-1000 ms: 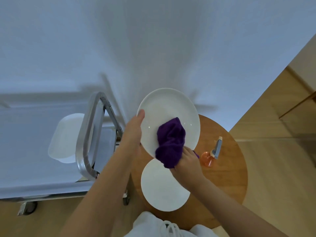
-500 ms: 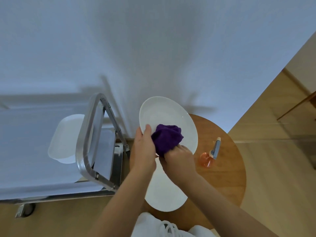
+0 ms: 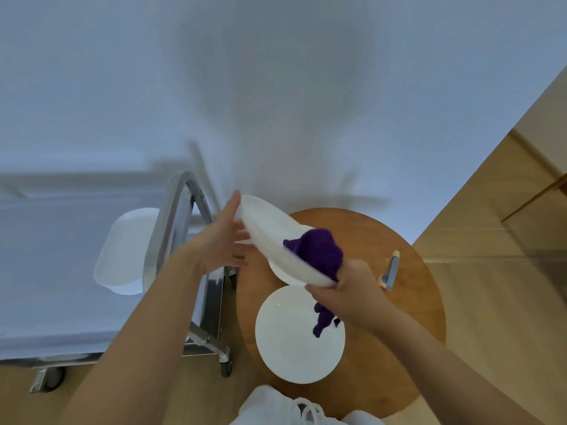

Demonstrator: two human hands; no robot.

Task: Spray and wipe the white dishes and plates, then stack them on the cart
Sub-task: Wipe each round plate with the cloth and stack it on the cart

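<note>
A white plate (image 3: 270,231) is tilted steeply in the air over the round wooden table (image 3: 383,348). My right hand (image 3: 346,289) grips its near rim together with a purple cloth (image 3: 319,250) that drapes over the plate's face and hangs below. My left hand (image 3: 224,240) touches the plate's far-left edge with straight, spread fingers. A second white plate (image 3: 294,338) lies flat on the table below. A white rectangular dish (image 3: 122,253) sits on the cart (image 3: 61,302).
An orange spray bottle (image 3: 389,271) with a grey trigger stands on the table's right side. The cart's metal handle frame (image 3: 171,228) rises between the dish and my left arm. A white wall is behind; wooden floor lies to the right.
The plate has been turned from facing me to a steep edge-on tilt. My left hand has let go of its rim and opened; my right hand now holds plate and cloth together.
</note>
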